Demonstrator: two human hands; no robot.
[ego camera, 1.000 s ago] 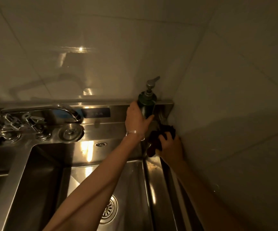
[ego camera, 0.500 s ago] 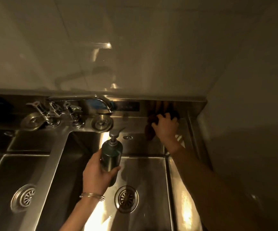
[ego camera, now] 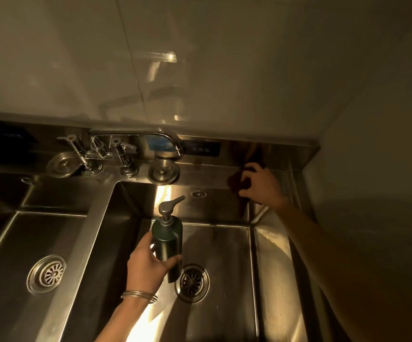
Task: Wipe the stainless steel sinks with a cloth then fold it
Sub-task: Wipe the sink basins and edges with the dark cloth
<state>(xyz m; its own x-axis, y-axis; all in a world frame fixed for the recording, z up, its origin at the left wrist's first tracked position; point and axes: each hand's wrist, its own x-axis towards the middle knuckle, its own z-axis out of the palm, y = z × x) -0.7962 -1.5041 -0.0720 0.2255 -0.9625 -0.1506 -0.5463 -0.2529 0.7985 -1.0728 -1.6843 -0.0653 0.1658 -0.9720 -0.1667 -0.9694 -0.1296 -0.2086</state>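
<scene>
Wiping the sink ledge (ego camera: 207, 177), rear right corner.
Right grip (ego camera: 261, 187) bunches the cloth (ego camera: 235, 180) there; left grip (ego camera: 148, 266) clasps the bottle (ego camera: 168, 243) upright, well apart.

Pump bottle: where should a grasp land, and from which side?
Wrap the smooth cylindrical body of the pump bottle, coming from its left, as the left hand does now. It's near upright, so a side wrap probably holds best. Avoid the pump head: narrow neck, spout sticking out to the right.

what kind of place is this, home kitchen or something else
Likely a commercial kitchen or scullery wash station: a stainless steel double sink, a two-handled faucet on its back ledge, and large wall tiles.
</scene>
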